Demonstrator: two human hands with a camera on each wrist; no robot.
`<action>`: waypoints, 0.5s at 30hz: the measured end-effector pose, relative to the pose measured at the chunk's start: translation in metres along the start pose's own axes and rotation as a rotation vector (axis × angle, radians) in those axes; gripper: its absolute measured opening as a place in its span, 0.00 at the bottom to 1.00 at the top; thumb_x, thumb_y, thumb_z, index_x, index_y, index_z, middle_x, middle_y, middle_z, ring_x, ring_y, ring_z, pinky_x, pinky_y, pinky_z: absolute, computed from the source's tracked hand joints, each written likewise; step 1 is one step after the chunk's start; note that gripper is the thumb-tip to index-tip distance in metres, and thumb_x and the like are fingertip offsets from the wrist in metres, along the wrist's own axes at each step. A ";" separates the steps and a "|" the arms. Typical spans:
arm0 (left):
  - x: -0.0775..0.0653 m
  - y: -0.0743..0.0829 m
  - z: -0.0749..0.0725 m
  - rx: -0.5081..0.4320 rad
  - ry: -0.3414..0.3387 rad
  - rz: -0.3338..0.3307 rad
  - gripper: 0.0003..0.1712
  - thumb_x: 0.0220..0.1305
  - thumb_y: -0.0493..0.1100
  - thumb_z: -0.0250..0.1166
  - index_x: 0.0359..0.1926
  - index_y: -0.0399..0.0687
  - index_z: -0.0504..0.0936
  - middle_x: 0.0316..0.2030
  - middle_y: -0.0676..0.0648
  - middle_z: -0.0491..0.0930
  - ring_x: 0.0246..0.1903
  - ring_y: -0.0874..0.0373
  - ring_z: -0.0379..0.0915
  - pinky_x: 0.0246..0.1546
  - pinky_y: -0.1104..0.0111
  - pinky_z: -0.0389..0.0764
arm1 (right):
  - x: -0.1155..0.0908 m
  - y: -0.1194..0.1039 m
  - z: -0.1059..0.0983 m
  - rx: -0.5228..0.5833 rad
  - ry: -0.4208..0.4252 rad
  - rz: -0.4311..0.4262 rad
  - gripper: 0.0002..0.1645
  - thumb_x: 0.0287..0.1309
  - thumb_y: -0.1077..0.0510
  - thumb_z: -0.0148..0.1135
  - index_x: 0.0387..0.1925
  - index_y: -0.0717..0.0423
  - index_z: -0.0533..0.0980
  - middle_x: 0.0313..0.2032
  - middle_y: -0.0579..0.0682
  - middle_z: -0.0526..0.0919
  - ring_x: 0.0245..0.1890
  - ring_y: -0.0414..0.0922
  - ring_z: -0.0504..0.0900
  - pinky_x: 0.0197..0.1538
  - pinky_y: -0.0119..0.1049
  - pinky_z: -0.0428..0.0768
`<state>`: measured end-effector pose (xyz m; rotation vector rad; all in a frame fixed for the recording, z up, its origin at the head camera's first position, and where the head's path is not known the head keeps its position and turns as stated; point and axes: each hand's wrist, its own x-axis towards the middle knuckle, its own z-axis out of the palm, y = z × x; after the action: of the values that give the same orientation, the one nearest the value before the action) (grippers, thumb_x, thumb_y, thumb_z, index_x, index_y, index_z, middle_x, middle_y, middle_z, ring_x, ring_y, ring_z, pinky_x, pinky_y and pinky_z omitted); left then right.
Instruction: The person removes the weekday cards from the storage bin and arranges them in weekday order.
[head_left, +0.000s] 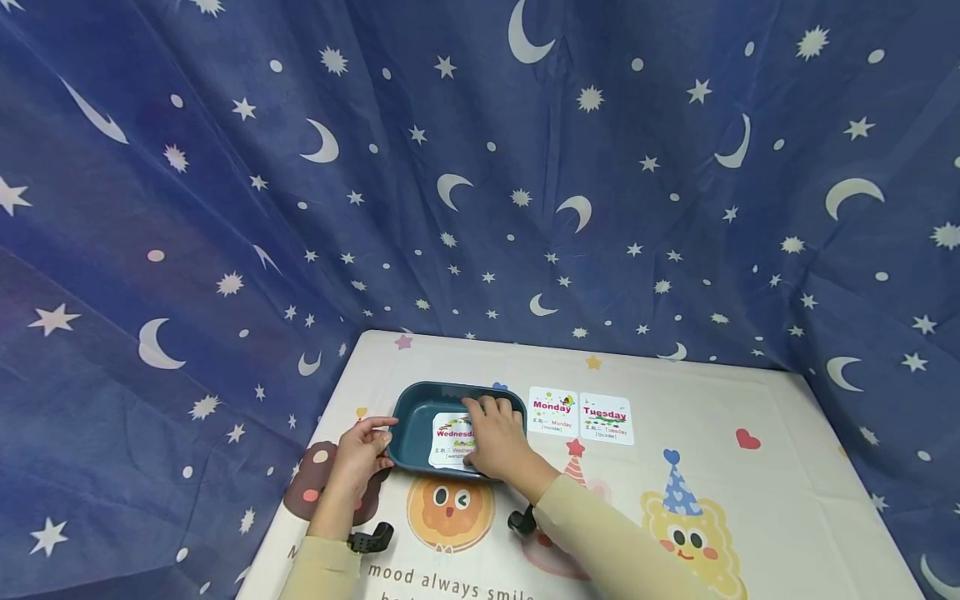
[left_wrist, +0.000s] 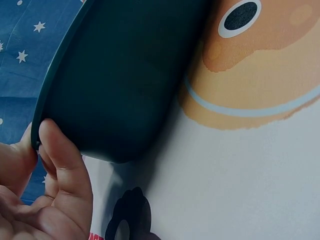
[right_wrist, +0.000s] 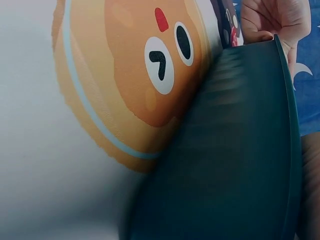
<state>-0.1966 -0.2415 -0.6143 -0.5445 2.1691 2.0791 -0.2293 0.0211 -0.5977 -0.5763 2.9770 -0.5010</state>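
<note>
— Where to look for cards?
— In the head view alone: see the Wednesday card (head_left: 449, 437) inside the tray (head_left: 412, 427), and 2 more, Monday card (head_left: 552, 412) and Tuesday card (head_left: 607, 420), on the table (head_left: 787, 508) beside it.
— Doing what with the left hand (head_left: 357, 457)?
— Pinching the tray's rim, seen closest in the left wrist view.
— With the right hand (head_left: 498, 437)?
— Covering the Wednesday card's right end; cannot tell whether gripping. Blurred and cut off in the right wrist view.

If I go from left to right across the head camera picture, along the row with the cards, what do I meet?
Left hand → Wednesday card → right hand → Monday card → Tuesday card → printed red heart.
</note>
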 end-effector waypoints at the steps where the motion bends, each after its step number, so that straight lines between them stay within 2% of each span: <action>1: 0.000 0.000 0.000 0.000 -0.001 0.001 0.18 0.78 0.31 0.60 0.64 0.37 0.83 0.31 0.48 0.74 0.25 0.58 0.73 0.27 0.69 0.84 | 0.000 0.000 0.000 -0.002 -0.002 -0.001 0.64 0.46 0.43 0.89 0.81 0.47 0.64 0.73 0.56 0.73 0.70 0.58 0.69 0.65 0.53 0.73; 10: 0.000 0.000 0.000 0.003 0.002 -0.002 0.18 0.78 0.31 0.60 0.64 0.37 0.83 0.31 0.49 0.73 0.27 0.58 0.71 0.28 0.69 0.84 | 0.003 -0.002 0.000 -0.017 -0.005 0.000 0.62 0.45 0.44 0.89 0.78 0.51 0.67 0.68 0.56 0.78 0.63 0.56 0.71 0.59 0.50 0.73; 15: -0.001 0.001 0.000 0.005 0.004 -0.004 0.18 0.78 0.31 0.60 0.64 0.37 0.82 0.31 0.48 0.74 0.26 0.58 0.73 0.28 0.69 0.84 | 0.005 -0.003 0.003 -0.026 -0.011 0.003 0.61 0.44 0.45 0.90 0.77 0.52 0.69 0.67 0.55 0.79 0.61 0.55 0.71 0.59 0.50 0.73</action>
<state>-0.1960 -0.2414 -0.6128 -0.5528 2.1736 2.0718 -0.2327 0.0159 -0.5994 -0.5753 2.9774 -0.4585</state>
